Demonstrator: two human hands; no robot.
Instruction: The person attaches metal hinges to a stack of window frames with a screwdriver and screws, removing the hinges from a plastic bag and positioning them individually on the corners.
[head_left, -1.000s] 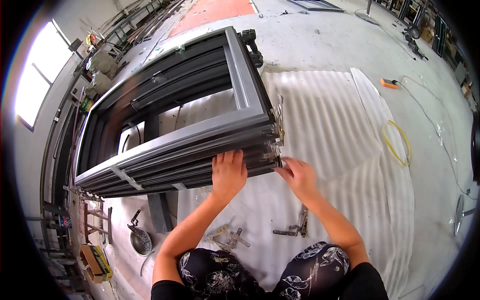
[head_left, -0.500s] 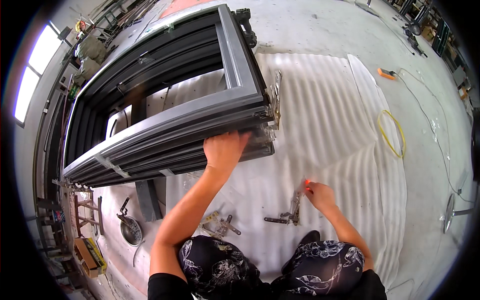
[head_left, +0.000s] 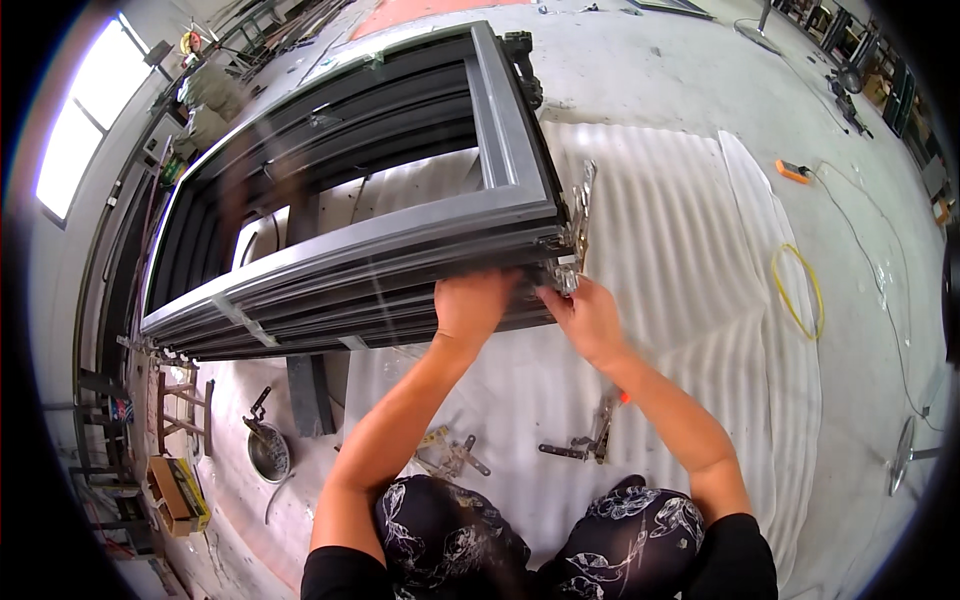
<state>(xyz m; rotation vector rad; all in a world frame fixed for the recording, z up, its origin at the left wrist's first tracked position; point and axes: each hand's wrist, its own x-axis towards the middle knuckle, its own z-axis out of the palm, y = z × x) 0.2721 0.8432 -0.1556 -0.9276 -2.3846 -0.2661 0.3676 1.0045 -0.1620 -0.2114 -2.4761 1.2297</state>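
A stack of grey and black window frames [head_left: 400,226] stands raised in front of me, with metal hinge arms [head_left: 583,215] sticking out at its right corner. Against the stack's near side, my left hand [head_left: 472,308] is closed, its blurred fingertips reaching into the dark profiles. What it holds is hidden. My right hand [head_left: 592,322] pinches at the corner just beside it, below the hinge arms; what lies between its fingers cannot be made out. On the floor sheet under my right forearm lie a metal friction hinge [head_left: 590,440] and a small orange-red thing [head_left: 626,397].
More metal hinges [head_left: 455,455] lie before my knees. To the left are a metal bowl [head_left: 268,455], a small wooden stool [head_left: 185,412] and an open carton [head_left: 178,497]. A yellow loop [head_left: 798,290] and an orange device [head_left: 793,172] with a cable lie on the right.
My right hand has left the orange-red thing on the floor and moved up and left to the stack's corner. My left hand stays at the frames' side. The view has shifted slightly.
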